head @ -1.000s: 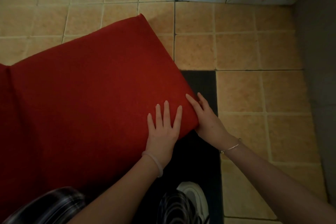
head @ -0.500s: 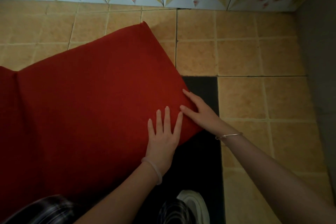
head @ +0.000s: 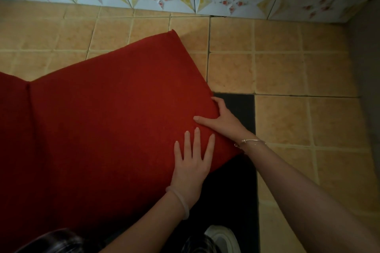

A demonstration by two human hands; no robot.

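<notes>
Over on the left, the red cushion (head: 102, 129) is lying across the tiled floor (head: 287, 68), with its near right corner hanging over the black mat (head: 236, 181), and it's sitting pretty much where it was a second ago. Moving right, the person's left hand (head: 190, 168) is still lying flat on top of that corner, fingers straight and spread, just pressing down and not gripping anything. The real change is next door: the right hand (head: 224, 119) was only lying alongside the cushion's right edge with straight fingers a moment back, and now it's clamping onto that edge, with the thumb lying across the top fabric and the fingers curling round the side. So it looks like they're going from patting it down to actually taking hold, probably getting ready to lift, fold or drag that corner while the left hand is steadying it. Can't tell how far the fingers are reaching underneath.
</notes>
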